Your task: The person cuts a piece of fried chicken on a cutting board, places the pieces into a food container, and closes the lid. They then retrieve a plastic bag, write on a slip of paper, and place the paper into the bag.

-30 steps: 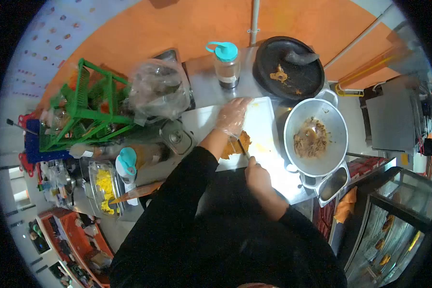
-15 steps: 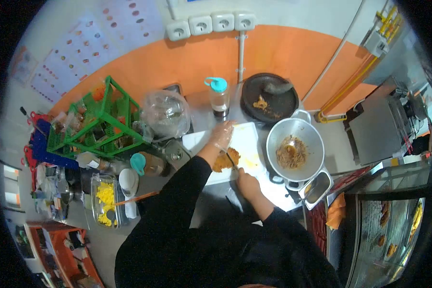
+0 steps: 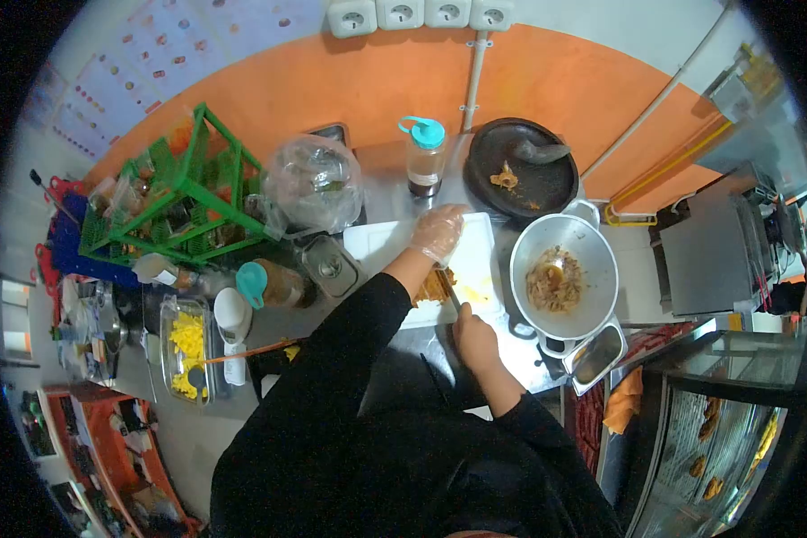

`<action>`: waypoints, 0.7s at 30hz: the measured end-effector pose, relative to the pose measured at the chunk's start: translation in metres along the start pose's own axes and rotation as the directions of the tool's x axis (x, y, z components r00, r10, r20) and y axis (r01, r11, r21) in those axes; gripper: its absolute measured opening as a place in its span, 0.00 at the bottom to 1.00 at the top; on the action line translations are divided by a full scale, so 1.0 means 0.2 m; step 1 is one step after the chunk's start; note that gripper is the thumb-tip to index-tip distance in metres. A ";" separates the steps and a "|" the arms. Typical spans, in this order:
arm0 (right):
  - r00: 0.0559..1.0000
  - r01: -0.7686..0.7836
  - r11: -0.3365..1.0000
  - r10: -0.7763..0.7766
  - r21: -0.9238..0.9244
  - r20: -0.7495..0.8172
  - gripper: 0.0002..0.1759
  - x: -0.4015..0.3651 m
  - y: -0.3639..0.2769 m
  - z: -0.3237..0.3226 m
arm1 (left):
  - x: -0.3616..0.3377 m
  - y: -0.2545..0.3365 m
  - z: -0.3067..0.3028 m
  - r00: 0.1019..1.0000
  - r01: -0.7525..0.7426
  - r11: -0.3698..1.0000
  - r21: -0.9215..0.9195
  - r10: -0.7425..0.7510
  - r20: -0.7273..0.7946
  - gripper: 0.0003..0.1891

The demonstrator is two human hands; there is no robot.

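Note:
My left hand [image 3: 438, 231], in a clear plastic glove, is over the upper part of a white cutting board [image 3: 375, 240]. Its fingers are blurred and partly hidden, so their grip cannot be made out. In my bare right hand [image 3: 477, 342], closed around the handle, is a knife [image 3: 451, 289]. The blade points up and left, lying across or against a piece of golden-brown breaded food [image 3: 432, 291] on the board. My left wrist covers part of that food. Yellow smears mark the board's right side.
Right of the board stands a metal pot [image 3: 520, 278] with shredded food, beside a small steel tray [image 3: 598, 354]. Behind are a stone mortar [image 3: 520, 166] and a bottle [image 3: 426, 160]. Leftward are a glass container [image 3: 332, 267], a green basket [image 3: 184, 193] and a box of yellow pieces [image 3: 186, 345].
My left hand has shifted up and right across the board. The right hand still holds the knife, now slightly further right in view. The whole view has tilted downward a little.

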State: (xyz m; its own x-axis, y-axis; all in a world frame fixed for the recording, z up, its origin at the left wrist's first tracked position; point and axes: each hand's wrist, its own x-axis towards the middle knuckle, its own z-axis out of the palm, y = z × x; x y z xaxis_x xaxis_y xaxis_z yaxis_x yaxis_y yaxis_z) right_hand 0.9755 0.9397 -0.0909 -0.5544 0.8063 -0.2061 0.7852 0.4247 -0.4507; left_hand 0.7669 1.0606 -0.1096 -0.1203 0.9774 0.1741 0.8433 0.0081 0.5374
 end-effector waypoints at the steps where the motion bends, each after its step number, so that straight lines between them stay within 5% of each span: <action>1: 1.000 0.000 1.000 0.000 -0.005 0.006 0.09 0.00 -0.01 -0.01 | 0.00 0.01 -0.02 1.000 0.025 1.000 -0.003 -0.025 0.017 0.16; 5: 0.993 -0.073 0.994 0.080 -0.077 0.090 0.09 0.05 -0.10 -0.07 | -0.01 -0.12 0.12 0.993 -0.078 0.991 -0.113 0.067 -0.097 0.15; 10: 0.985 -0.103 0.984 0.121 -0.146 0.122 0.08 0.08 -0.12 -0.01 | -0.01 -0.13 0.06 0.999 -0.034 0.997 -0.067 0.035 0.013 0.17; 16: 0.996 -0.037 0.995 0.029 0.087 0.089 0.11 0.08 0.06 0.02 | 0.03 -0.11 0.17 0.994 -0.105 0.995 -0.003 0.105 -0.013 0.17; 21: 0.999 0.018 0.998 -0.020 0.055 0.039 0.13 0.04 0.02 -0.01 | 0.03 -0.07 0.01 0.999 -0.024 0.998 -0.050 0.022 -0.039 0.17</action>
State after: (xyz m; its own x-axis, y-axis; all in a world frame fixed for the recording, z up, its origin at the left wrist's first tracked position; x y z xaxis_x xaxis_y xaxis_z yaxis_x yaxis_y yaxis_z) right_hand 0.9749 0.9491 -0.0919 -0.5804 0.7808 -0.2313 0.7589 0.4157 -0.5013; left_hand 0.7559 1.0658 -0.1176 -0.1221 0.9684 0.2174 0.8186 -0.0256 0.5738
